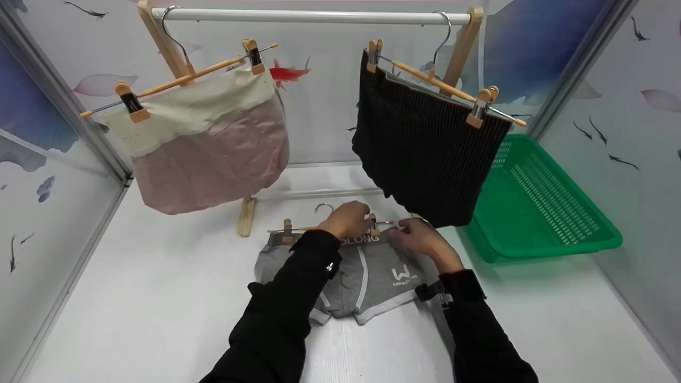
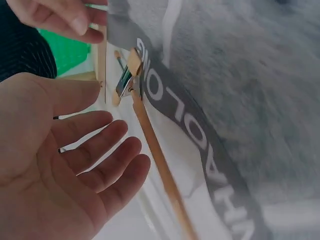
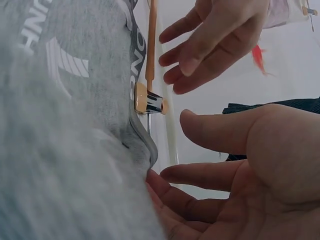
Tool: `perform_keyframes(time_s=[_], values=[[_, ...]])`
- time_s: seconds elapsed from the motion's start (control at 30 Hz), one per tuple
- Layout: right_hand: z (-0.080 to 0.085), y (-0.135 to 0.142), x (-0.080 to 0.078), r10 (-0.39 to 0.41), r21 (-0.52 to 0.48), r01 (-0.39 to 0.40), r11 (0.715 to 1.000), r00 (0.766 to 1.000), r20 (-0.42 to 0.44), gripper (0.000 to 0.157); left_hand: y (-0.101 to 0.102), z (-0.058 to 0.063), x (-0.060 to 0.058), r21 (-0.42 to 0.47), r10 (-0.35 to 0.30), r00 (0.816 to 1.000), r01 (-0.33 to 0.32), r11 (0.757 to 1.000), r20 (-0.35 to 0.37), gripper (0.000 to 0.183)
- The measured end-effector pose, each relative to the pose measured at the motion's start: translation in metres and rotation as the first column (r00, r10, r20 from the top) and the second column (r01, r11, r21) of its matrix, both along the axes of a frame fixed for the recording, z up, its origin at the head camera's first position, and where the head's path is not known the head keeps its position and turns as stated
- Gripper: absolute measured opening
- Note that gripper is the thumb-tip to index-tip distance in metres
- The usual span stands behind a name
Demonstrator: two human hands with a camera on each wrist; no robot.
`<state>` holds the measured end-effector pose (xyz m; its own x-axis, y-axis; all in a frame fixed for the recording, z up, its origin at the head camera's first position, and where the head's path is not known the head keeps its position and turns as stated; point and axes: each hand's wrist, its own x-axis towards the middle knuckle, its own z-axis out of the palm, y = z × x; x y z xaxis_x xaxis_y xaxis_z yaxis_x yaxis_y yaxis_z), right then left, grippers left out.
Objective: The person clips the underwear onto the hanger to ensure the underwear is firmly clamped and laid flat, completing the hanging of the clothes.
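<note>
Grey boxer briefs with a dark lettered waistband lie on the white table. Along that waistband runs a wooden clip hanger; its right clip sits at the band near the lettering's end. My left hand hovers over the hanger bar, fingers relaxed and apart, with nothing held in the left wrist view. By the waistband's right corner is my right hand. Its fingertips touch the cloth edge in the right wrist view, while the thumb stands away from them.
A rack with a white rail stands behind. Pink-and-cream shorts hang from it at left on a clip hanger, and a black ribbed garment at right. A green basket stands on the right, partly behind the black garment.
</note>
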<state>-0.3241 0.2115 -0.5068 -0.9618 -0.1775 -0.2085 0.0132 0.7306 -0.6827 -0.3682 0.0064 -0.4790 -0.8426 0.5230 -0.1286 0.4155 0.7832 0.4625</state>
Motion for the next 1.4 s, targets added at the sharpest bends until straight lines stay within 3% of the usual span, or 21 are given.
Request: perform_keyframes(time_s=[0.1, 0.4, 0.53, 0.73, 0.83, 1.0, 1.13, 1.17, 1.3, 1.4], values=[[-0.002, 0.000, -0.001, 0.013, -0.006, -0.013, 1.000, 1.000, -0.003, 0.053, 0.004, -0.008, -0.003, 0.014, 0.040, 0.999, -0.040, 0.999, 0.023, 0.031], [-0.005, 0.002, -0.003, 0.039, 0.030, -0.037, 0.999, 0.998, -0.059, 0.018, 0.014, -0.021, -0.007, -0.018, 0.103, 0.993, -0.104, 0.994, -0.059, 0.018], [-0.007, 0.002, -0.004, 0.041, 0.032, -0.039, 0.999, 0.997, -0.062, 0.019, 0.017, -0.022, -0.006, 0.021, 0.124, 0.991, -0.123, 0.992, -0.057, 0.019], [-0.007, 0.001, -0.004, -0.001, 0.038, 0.002, 0.999, 1.000, -0.016, 0.044, 0.020, -0.022, -0.005, 0.082, 0.116, 0.993, -0.114, 0.990, -0.016, 0.031], [-0.009, 0.001, -0.004, -0.019, 0.023, 0.019, 1.000, 1.000, 0.002, 0.044, 0.019, -0.022, -0.005, 0.100, 0.106, 0.994, -0.107, 0.989, 0.016, 0.033], [-0.009, 0.002, -0.004, -0.018, -0.004, 0.018, 1.000, 1.000, -0.007, 0.042, 0.015, -0.021, -0.006, 0.156, 0.117, 0.990, -0.128, 0.979, 0.078, 0.022], [-0.010, 0.004, -0.007, 0.002, -0.007, -0.002, 1.000, 0.999, -0.050, 0.011, 0.013, -0.023, -0.006, 0.225, 0.126, 0.984, -0.151, 0.963, 0.123, 0.027], [-0.011, 0.004, -0.007, 0.010, -0.011, -0.011, 1.000, 0.998, -0.057, 0.010, 0.012, -0.024, -0.006, 0.238, 0.126, 0.983, -0.156, 0.959, 0.137, 0.030], [-0.012, 0.003, -0.007, -0.008, -0.068, 0.005, 0.998, 0.999, -0.053, 0.031, 0.011, -0.026, -0.007, 0.261, 0.116, 0.978, -0.160, 0.952, 0.176, 0.038], [-0.010, 0.002, -0.005, -0.023, -0.124, 0.018, 0.992, 0.999, -0.044, 0.029, 0.011, -0.025, -0.007, 0.270, 0.101, 0.979, -0.148, 0.951, 0.179, 0.038]])
